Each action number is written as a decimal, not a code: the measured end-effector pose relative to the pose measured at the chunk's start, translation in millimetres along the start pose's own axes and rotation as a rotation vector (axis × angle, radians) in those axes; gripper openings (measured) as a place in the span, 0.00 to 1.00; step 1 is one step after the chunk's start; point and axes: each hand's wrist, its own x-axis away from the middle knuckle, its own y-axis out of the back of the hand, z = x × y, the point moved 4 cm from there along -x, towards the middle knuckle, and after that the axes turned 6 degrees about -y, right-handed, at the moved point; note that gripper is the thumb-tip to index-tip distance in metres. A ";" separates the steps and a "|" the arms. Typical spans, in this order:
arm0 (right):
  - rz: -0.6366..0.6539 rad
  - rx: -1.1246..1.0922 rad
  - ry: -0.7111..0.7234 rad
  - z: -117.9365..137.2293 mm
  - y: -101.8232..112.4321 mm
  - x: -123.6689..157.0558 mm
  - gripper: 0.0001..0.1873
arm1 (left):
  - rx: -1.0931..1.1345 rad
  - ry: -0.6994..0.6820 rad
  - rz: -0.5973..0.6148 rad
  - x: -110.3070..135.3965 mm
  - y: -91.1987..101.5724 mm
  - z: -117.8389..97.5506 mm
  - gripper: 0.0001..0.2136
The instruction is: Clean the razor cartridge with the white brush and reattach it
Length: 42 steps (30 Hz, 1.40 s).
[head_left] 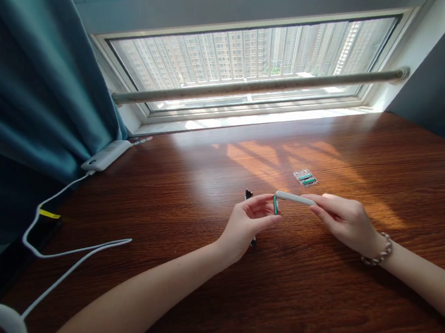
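My left hand pinches a small razor cartridge with a green strip between thumb and fingertips, holding it upright above the table. In my right hand, thumb and fingers close on the lower end of a light grey razor handle. The handle's far end meets or nearly meets the cartridge's top; I cannot tell whether they are joined. Beyond my hands lies a clear plastic pack with green-and-black cartridges. A slim dark object lies behind my left hand, which hides its middle.
The brown wooden table reaches the window sill. A white power strip sits at the back left by a blue curtain. Its white cable loops over the left side. A pale curved object fills the lower left corner.
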 end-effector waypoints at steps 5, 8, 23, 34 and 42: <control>0.055 -0.010 0.140 6.5 -0.8 2.6 0.16 | 0.048 0.012 0.043 0.9 -2.6 -1.0 0.22; 0.051 0.023 0.152 6.1 -1.1 3.0 0.16 | 0.042 0.016 0.069 1.8 -3.7 -2.6 0.22; -0.011 -0.046 0.080 5.1 1.7 3.3 0.14 | 0.144 0.152 0.109 1.6 -5.4 1.3 0.20; -0.024 -0.012 0.038 0.8 -1.3 1.6 0.14 | 0.297 0.281 0.200 0.0 -5.7 1.8 0.10; -0.079 -0.001 0.006 1.7 4.9 2.6 0.13 | 0.046 0.127 0.172 2.2 -7.3 -2.6 0.11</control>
